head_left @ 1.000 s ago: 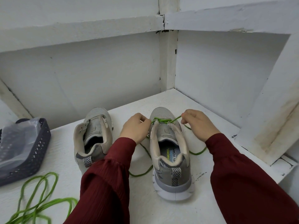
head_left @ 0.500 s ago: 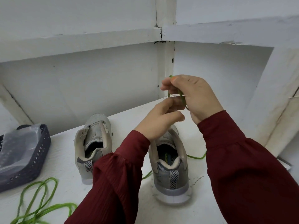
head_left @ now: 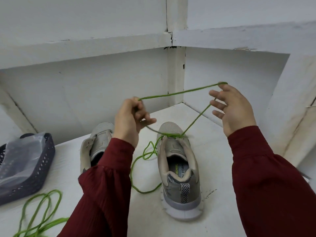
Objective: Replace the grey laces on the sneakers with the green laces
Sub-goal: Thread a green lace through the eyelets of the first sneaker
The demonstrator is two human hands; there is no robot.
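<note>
Two grey sneakers stand heel toward me on a white shelf (head_left: 212, 151). The right sneaker (head_left: 179, 170) has a green lace (head_left: 179, 92) threaded at its lowest eyelets. My left hand (head_left: 130, 120) is raised above the shoes and pinches one part of that lace between thumb and fingers. The lace runs taut to my right hand (head_left: 232, 108), whose fingers are spread, and hooks over its upper finger before dropping to the shoe. Slack from the lace lies between the shoes. My left arm partly hides the left sneaker (head_left: 100, 139), which shows no lace.
A second green lace (head_left: 40, 214) lies coiled at the front left. A dark perforated basket (head_left: 44, 170) holding a clear plastic bag (head_left: 18, 156) sits at the left edge. White walls close in behind and on the right.
My hands were together high above the right sneaker; they have moved apart, left hand to the left and right hand to the right, stretching the green lace between them.
</note>
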